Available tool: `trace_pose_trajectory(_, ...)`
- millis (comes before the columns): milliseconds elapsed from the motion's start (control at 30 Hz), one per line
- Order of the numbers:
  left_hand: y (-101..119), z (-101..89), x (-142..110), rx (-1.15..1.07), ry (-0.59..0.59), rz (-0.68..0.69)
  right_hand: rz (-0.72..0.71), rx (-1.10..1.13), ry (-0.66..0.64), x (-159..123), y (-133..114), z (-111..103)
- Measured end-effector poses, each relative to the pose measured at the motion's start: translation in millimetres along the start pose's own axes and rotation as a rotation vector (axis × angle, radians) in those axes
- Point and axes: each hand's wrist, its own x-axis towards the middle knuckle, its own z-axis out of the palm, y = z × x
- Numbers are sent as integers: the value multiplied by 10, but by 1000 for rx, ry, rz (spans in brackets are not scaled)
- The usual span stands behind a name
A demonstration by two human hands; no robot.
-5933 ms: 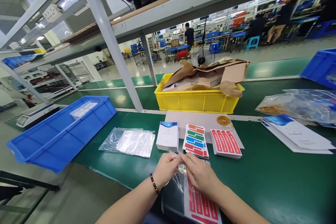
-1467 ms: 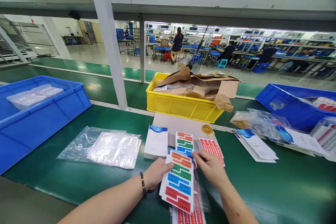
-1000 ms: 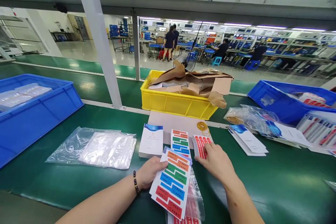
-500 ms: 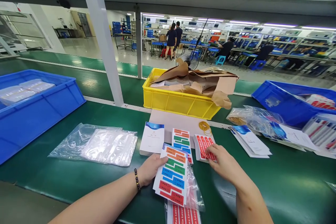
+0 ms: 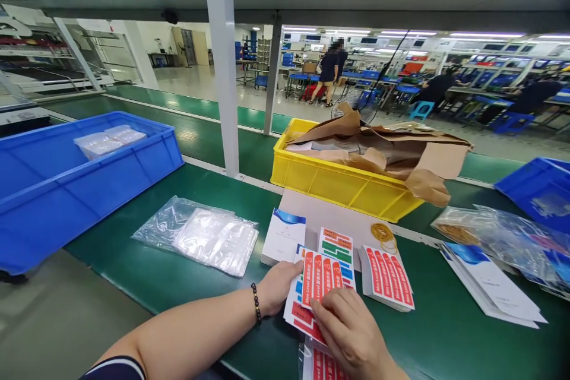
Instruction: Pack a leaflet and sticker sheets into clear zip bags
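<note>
My left hand (image 5: 276, 286), with a bead bracelet at the wrist, grips the left edge of a multicolour sticker sheet (image 5: 297, 314). On top of that sheet my right hand (image 5: 351, 332) pinches a red sticker sheet (image 5: 321, 276). Under both lies a clear bag with red labels (image 5: 320, 365) at the table's near edge. Just beyond stand a stack of multicolour sheets (image 5: 336, 244), a stack of red sheets (image 5: 387, 278) and a pile of white booklets (image 5: 284, 236).
A yellow crate (image 5: 342, 187) filled with brown paper sits behind the stacks. Rubber bands (image 5: 383, 234) lie on a cardboard sheet. Clear bags (image 5: 209, 237) lie left, beside a blue bin (image 5: 57, 190). More booklets (image 5: 490, 285) and bagged goods are at the right. People work far behind.
My right hand took a red sheet off the red stack and brought it onto the multicolour sheet held in my left hand. The camera swung to the left.
</note>
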Motion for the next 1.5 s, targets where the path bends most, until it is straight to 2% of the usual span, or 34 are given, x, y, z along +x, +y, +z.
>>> trace_pose_trajectory(233, -9, -20, -32, 151, -94, 57, 28, 103, -69, -17, -83, 90)
trace_pose_trajectory(333, 24, -4, -55, 173, -123, 56, 109, 238, -44, -71, 9, 50)
trace_pose_trajectory(400, 47, 14, -75, 175, -158, 46, 365, 319, 104, -128, 146, 12)
trace_pose_trajectory(467, 62, 30, -93, 183, -180, 21, 750, 490, 286, -173, 284, -13)
trace_pose_trajectory(500, 65, 35, -98, 193, -177, 1, 925, 640, 324, -186, 336, -19)
trace_pose_trajectory(567, 67, 36, -98, 219, -163, -27, 1133, 1031, 223, -188, 394, -18)
trace_pose_trajectory(633, 75, 24, -85, 267, -157, -36, 1192, 1312, 74, -180, 420, -18)
trace_pose_trajectory(667, 86, 13, -78, 317, -164, -35, 1209, 1364, 72, -180, 437, -25)
trace_pose_trajectory(700, 105, -1, -73, 379, -173, -31, 1228, 1368, 140, -186, 466, -40)
trace_pose_trajectory(733, 131, -17, -74, 445, -179, -25, 1247, 1341, 264, -198, 507, -63)
trace_pose_trajectory(800, 202, -53, -99, 511, -205, -44, 1270, 1252, 567, -237, 621, -127)
trace_pose_trajectory(867, 285, -92, -157, 421, -284, -135, 1271, 1191, 811, -275, 738, -192)
trace_pose_trajectory(900, 322, -110, -192, 344, -347, -199, 1272, 1180, 890, -288, 783, -216)
trace_pose_trajectory(1000, 373, -142, -262, 200, -526, -359, 1294, 1214, 944, -299, 845, -229)
trace_pose_trajectory(1067, 344, -136, -248, 238, -516, -364, 1298, 1241, 907, -293, 843, -201)
trace_pose_trajectory(1100, 315, -125, -224, 315, -481, -339, 1296, 1245, 891, -291, 837, -183)
trace_pose_trajectory(1167, 248, -95, -165, 621, -409, -206, 1288, 1245, 883, -289, 825, -153)
trace_pose_trajectory(1233, 192, -67, -121, 1040, -411, 40, 1286, 1236, 883, -285, 808, -132)
trace_pose_trajectory(1300, 160, -51, -108, 1362, -471, 304, 1281, 1214, 871, -272, 777, -112)
trace_pose_trajectory(1367, 151, -46, -116, 1516, -539, 459, 1281, 1198, 841, -248, 728, -83)
trace_pose_trajectory(1500, 178, -45, -135, 1584, -546, 537, 1268, 1218, 697, -204, 629, -18)
